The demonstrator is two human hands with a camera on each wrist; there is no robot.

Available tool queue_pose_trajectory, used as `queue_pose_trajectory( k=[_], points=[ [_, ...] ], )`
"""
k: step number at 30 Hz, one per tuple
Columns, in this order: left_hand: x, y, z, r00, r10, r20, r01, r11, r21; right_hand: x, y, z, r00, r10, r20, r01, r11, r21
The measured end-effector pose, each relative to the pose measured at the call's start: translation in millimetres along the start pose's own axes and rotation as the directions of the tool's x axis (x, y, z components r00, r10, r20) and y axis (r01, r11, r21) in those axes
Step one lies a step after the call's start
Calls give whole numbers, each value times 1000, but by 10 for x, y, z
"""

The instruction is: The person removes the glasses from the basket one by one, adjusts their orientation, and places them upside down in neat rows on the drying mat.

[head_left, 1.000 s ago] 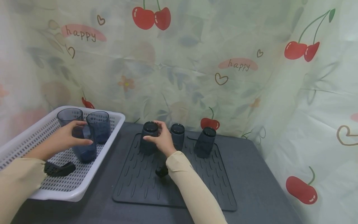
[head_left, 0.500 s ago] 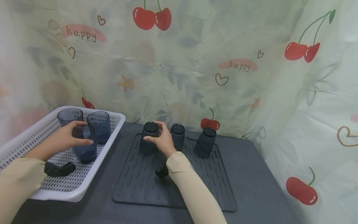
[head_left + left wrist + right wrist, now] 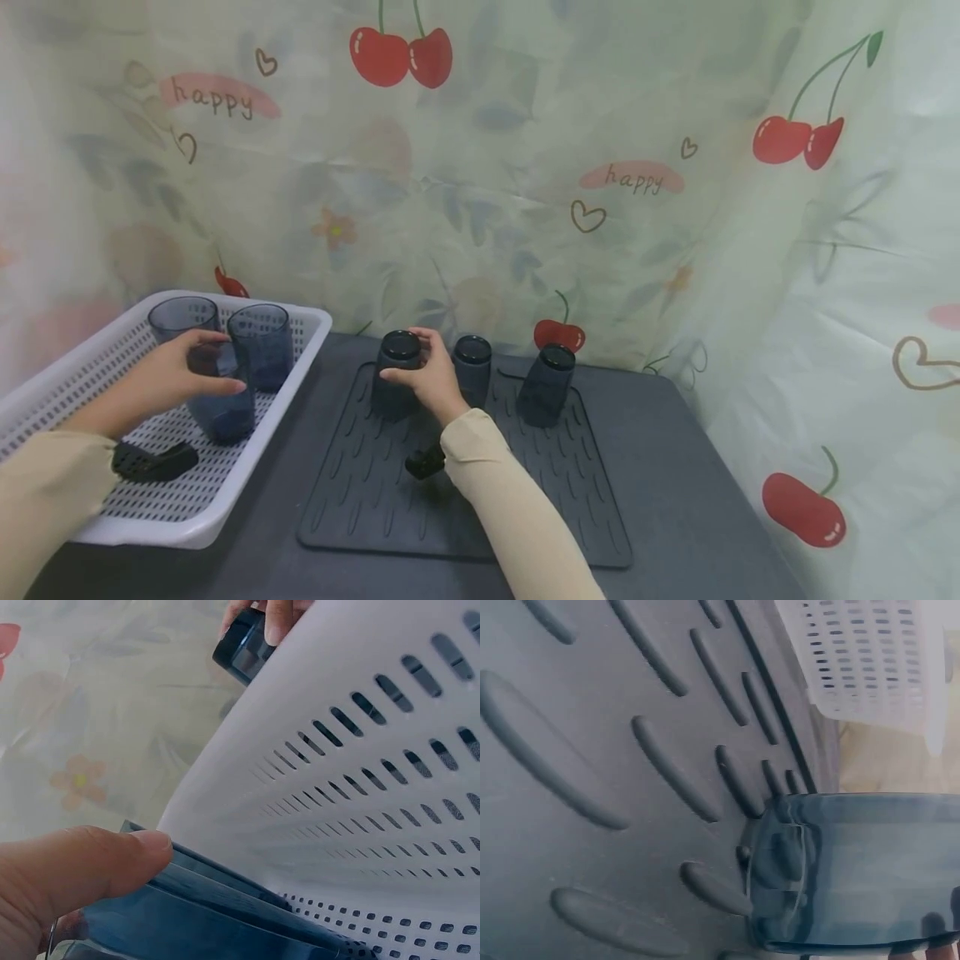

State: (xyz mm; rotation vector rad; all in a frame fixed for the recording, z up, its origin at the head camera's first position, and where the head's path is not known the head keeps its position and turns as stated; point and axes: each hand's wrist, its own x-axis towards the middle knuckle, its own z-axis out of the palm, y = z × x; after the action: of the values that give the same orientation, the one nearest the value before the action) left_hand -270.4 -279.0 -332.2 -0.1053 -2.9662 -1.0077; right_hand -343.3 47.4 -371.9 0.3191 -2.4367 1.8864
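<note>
My left hand [image 3: 225, 363] grips an upright blue see-through cup [image 3: 225, 404] inside the white perforated basket [image 3: 112, 500] on the left. In the left wrist view my thumb [image 3: 97, 862] lies against that cup's rim [image 3: 210, 915]. My right hand [image 3: 402, 356] holds an upside-down dark blue cup [image 3: 392, 383] near its top. It stands at the back left of the dark ribbed mat [image 3: 375, 500]. The right wrist view shows this cup [image 3: 855, 870] standing on the mat [image 3: 592, 750].
Two more upright cups [image 3: 183, 321] [image 3: 262, 342] stand at the back of the basket. Two other inverted cups [image 3: 472, 371] [image 3: 545, 383] stand in a row on the mat's back edge. A cherry-print curtain [image 3: 637, 208] hangs behind and to the right of the dark table [image 3: 690, 500].
</note>
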Motion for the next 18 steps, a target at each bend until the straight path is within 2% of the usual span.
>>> queue_pose_trajectory(
  k=[8,18],
  points=[
    [28,-3,-16,1000,-10,8,10,1000,-10,0,-72,-27,999,0,34,0,1000,-2],
    [-19,48,-100,998,-59,11,59,998,30,-49,-200,-89,995,-72,72,71,997,8]
  ],
)
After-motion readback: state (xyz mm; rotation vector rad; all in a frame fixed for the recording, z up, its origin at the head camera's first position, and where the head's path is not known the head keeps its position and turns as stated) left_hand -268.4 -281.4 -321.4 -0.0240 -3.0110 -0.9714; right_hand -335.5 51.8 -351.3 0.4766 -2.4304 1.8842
